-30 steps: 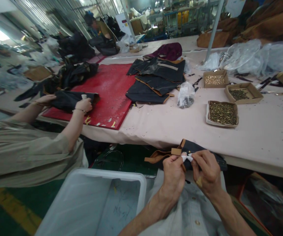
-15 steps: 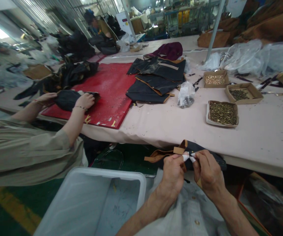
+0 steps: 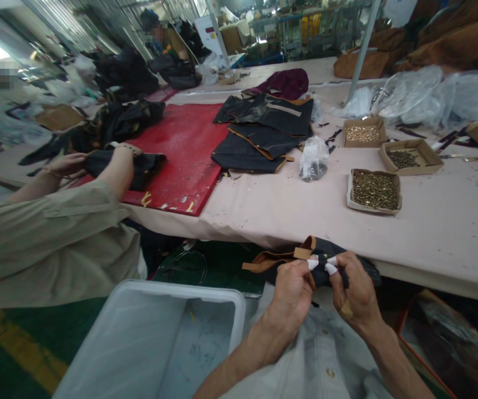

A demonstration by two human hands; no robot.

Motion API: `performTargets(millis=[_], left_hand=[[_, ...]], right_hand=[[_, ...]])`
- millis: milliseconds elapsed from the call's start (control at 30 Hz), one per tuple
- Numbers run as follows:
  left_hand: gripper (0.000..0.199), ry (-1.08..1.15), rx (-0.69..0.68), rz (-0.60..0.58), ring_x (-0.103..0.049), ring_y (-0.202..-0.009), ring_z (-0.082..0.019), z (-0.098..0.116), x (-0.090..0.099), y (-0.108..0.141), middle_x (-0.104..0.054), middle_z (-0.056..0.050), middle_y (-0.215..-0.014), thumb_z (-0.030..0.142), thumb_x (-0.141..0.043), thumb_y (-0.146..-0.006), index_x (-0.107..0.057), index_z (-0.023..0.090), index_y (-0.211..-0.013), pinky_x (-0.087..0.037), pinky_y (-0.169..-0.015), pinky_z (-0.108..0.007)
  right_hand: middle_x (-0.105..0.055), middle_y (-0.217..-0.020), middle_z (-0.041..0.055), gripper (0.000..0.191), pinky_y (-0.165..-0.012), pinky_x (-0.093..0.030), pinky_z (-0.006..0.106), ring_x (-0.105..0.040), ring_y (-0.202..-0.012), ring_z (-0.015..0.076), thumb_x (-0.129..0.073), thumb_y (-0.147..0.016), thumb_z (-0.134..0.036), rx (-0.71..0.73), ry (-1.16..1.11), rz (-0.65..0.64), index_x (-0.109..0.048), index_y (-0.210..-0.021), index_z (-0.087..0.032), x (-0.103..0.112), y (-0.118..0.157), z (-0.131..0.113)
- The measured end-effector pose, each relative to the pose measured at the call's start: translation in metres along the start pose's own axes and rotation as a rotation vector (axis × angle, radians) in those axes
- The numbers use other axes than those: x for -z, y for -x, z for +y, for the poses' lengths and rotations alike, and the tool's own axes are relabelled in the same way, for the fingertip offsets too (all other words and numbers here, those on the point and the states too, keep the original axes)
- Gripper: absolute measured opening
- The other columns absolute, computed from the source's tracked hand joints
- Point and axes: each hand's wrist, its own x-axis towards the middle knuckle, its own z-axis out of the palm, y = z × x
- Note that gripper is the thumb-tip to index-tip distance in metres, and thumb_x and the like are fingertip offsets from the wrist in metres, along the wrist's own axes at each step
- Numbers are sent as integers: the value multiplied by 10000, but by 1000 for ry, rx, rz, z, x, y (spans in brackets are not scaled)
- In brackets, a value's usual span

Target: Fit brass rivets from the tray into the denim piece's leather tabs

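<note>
Three shallow cardboard trays [image 3: 374,191] on the pink-covered table [image 3: 430,233] hold small brass fittings; a white plastic tub [image 3: 151,338] stands by the person's knees. At the table's near edge, the left hand [image 3: 293,291] and right hand [image 3: 353,288], fingers [image 3: 313,264] white-taped, pinch a dark fabric piece with tan trim [image 3: 305,257]. A co-worker's sleeve [image 3: 56,238] fills the left.

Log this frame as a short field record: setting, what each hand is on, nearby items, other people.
setting: garment workshop, long table with pale cover
left hand: pinching dark fabric piece with tan trim
right hand: pinching the same piece, fingers white-tipped
on table: three cardboard trays of small metal parts, stacked dark garment panels, red board
below: white plastic bin
other people: co-worker's sleeve at left, handling dark fabric
</note>
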Motion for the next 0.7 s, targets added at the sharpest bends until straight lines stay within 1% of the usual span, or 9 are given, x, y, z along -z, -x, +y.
performTargets(millis=[133, 233, 300, 433, 500, 633, 700], left_hand=[[132, 16, -3, 17, -543, -676, -130, -2, 2, -1, -633, -47, -689, 137, -816, -581, -685, 131, -561, -447, -672, -261], [161, -18, -24, 30, -514, -628, -116, -3, 4, -1, -622, -40, -655, 152, -832, -587, -677, 131, -551, -432, -651, -262], [196, -48, -35, 24, -507, -615, -112, -3, 4, 0, -602, -29, -632, 197, -861, -597, -683, 124, -557, -427, -643, -261], [248, -78, -56, 3, -517, -620, -112, -4, 1, 2, -587, -23, -614, 266, -896, -598, -709, 104, -587, -425, -638, -254], [267, -87, -55, -3, -514, -613, -110, -6, 1, 3, -588, -25, -607, 280, -907, -593, -713, 97, -588, -422, -631, -253], [284, -79, -59, -4, -538, -638, -118, -9, 1, 1, -622, -40, -638, 300, -925, -577, -745, 86, -630, -442, -657, -254], [281, -88, -71, -9, -514, -625, -106, -11, 3, 0, -618, -35, -643, 308, -921, -591, -753, 89, -645, -420, -636, -247]], right_hand=[[-582, -967, 91, 121, -780, -438, 399, -544, -895, 246, -488, -999, -131, 123, 106, -1, -539, -1097, -180, -2, -1, -2], [-588, -971, 94, 123, -785, -429, 402, -542, -896, 245, -479, -1001, -122, 158, 126, -1, -544, -1090, -176, -2, -3, -6], [-582, -954, 82, 108, -771, -427, 386, -543, -872, 232, -476, -1007, -132, 116, 78, 10, -554, -1065, -179, 0, -5, -9], [-557, -881, 35, 96, -718, -433, 329, -538, -787, 190, -494, -1019, -186, -76, -112, -4, -569, -961, -198, 4, -7, -13], [-560, -861, 19, 99, -712, -431, 315, -542, -770, 179, -522, -1014, -208, -137, -128, 6, -579, -934, -204, 5, -8, -14], [-567, -859, 14, 106, -712, -426, 305, -545, -768, 173, -529, -1008, -220, -157, -107, 47, -597, -929, -201, 4, -10, -16], [-564, -852, 16, 120, -710, -428, 307, -543, -758, 173, -521, -1008, -225, -148, -116, 41, -599, -922, -197, 4, -10, -17]])
